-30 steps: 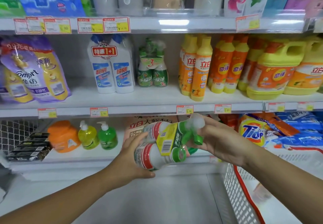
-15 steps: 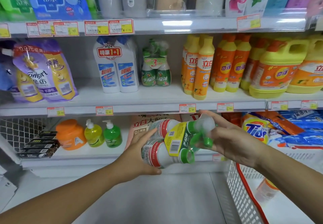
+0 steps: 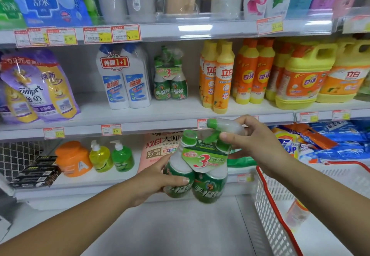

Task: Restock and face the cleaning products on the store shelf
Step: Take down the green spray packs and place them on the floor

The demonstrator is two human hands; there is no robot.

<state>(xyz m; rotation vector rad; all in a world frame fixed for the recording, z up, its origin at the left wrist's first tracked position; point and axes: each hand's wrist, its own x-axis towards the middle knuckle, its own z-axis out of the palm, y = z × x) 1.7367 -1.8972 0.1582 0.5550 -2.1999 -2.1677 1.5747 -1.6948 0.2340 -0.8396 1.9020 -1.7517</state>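
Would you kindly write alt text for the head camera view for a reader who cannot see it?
A person's left hand grips the lower part of a nearly upright twin pack of green spray bottles, the right hand holding its spray head. A matching pack stands on the shelf behind, beside yellow bottles.

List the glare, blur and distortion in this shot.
Head view: a bright reflection glares on the top shelf rail; the wide lens bows the shelves toward the edges; the spray pack is fairly sharp, the bottle in the basket blurred; price tags barely legible.
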